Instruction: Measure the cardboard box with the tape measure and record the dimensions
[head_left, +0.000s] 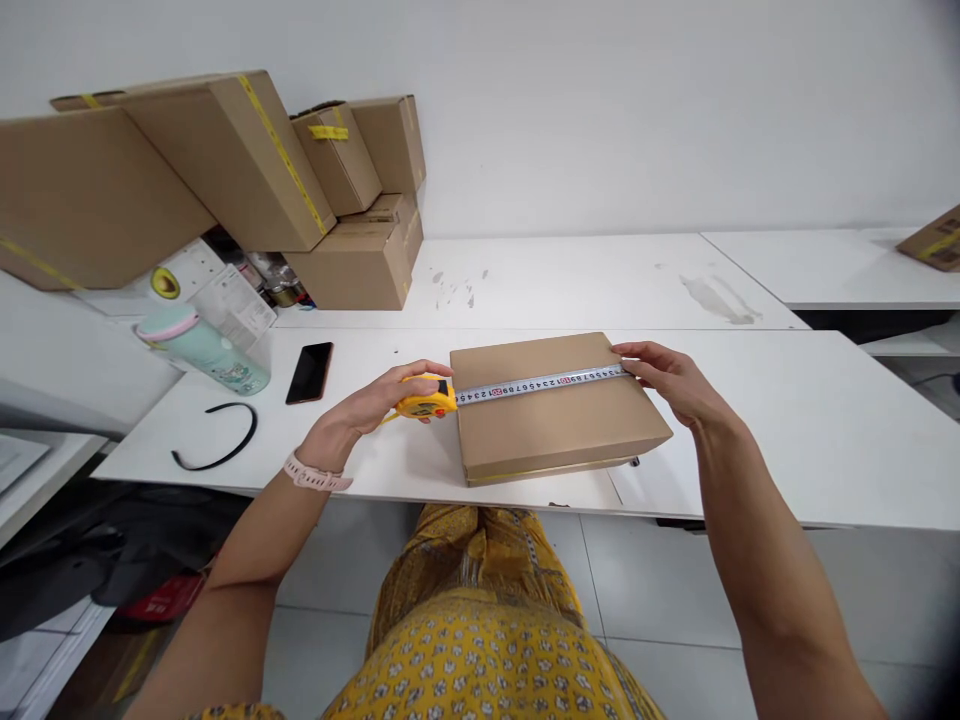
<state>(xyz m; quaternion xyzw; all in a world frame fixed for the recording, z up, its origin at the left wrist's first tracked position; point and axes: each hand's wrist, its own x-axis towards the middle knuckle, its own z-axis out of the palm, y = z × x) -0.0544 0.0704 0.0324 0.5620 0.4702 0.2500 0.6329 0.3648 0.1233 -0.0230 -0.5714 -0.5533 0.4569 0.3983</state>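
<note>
Cardboard box [555, 430] hides any contents; at nine o'clock, left hand [375, 400] grasps yellow tape measure [418, 405]; at two, right hand [671, 380] apparently pinches blade [540, 384] tip.

I see bright, diffuse light on the bench [787, 430], soft shadows, wide-angle stretching and darkened right corners.

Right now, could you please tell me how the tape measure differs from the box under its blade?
The tape measure has a yellow case, while the box is mostly brown. The tape measure's case is far smaller than the box. The left hand holds the tape measure's case; the box rests on the table.
</note>
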